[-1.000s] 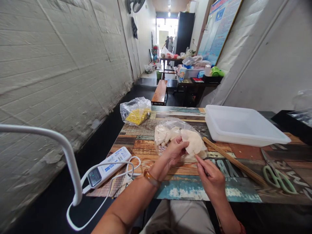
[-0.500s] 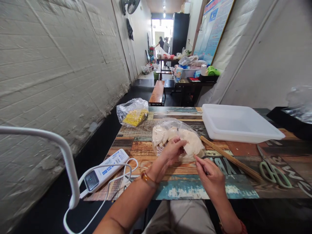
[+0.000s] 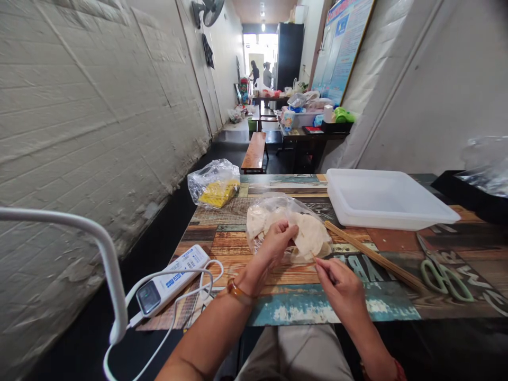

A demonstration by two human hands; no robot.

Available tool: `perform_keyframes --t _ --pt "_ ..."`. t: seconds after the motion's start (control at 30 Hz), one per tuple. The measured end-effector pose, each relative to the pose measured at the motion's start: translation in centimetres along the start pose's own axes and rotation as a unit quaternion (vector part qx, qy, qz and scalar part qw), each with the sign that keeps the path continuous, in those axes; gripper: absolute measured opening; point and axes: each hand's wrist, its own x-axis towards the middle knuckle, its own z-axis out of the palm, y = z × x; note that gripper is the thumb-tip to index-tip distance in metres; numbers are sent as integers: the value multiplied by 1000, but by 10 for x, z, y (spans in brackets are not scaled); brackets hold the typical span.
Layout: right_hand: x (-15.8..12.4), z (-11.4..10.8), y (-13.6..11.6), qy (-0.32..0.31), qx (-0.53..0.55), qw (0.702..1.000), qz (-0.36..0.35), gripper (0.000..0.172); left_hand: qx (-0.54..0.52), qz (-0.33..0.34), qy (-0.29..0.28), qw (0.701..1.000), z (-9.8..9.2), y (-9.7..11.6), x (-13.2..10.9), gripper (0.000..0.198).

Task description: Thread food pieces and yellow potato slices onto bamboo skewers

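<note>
My left hand (image 3: 278,243) is closed, thumb and fingers pinching the left edge of a pale, flat round slice (image 3: 311,233) that looks like a thin sheet of food. A thin wooden skewer (image 3: 313,258) sticks up from my right hand (image 3: 341,286), whose fingers are closed round it. Its tip is at the slice's lower edge; whether it has pierced the slice I cannot tell. Under and behind the slice lies a clear plastic bag (image 3: 282,200) with more pale slices (image 3: 257,218) in it. To the right, a bundle of wooden skewers (image 3: 369,253) lies slantwise on the table.
A white plastic tray (image 3: 391,219) stands at the back right, with green-handled scissors (image 3: 446,278) in front of it. At the back left lies a clear bag with a yellow item (image 3: 218,193). A white power bank (image 3: 172,280) with a cable rests at the left edge.
My left hand has drawn slightly left, and more of the round slice shows between my hands. The skewer stays at its lower edge. The whole view has shifted a little.
</note>
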Motion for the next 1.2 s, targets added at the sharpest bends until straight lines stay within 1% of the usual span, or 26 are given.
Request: perform_keyframes --t 0.17,0.43,0.63,0.8,0.93,1.03,1.1,1.2 --pt "3 0 0 -21 -1 1000 14 21 28 15 14 999 0 -2 1 27" --pt "13 1 -3 -42 -8 998 36 26 28 15 28 999 1 0 1 28" --pt "18 3 -6 -51 -1 997 51 25 27 21 34 999 -1 -2 2 26" --pt "19 9 -4 -41 -3 998 49 25 25 28 48 998 -1 -2 2 24" --pt "19 12 -3 -39 -6 998 44 26 50 45 64 996 -3 -5 4 21" --pt "18 12 -3 -41 -8 998 49 28 78 59 90 991 -4 -6 5 21" --pt "18 12 -2 -40 -9 998 54 28 88 62 105 989 -4 -5 5 25" --pt "17 12 -1 -36 -2 997 68 27 87 63 95 990 -3 -2 4 28"
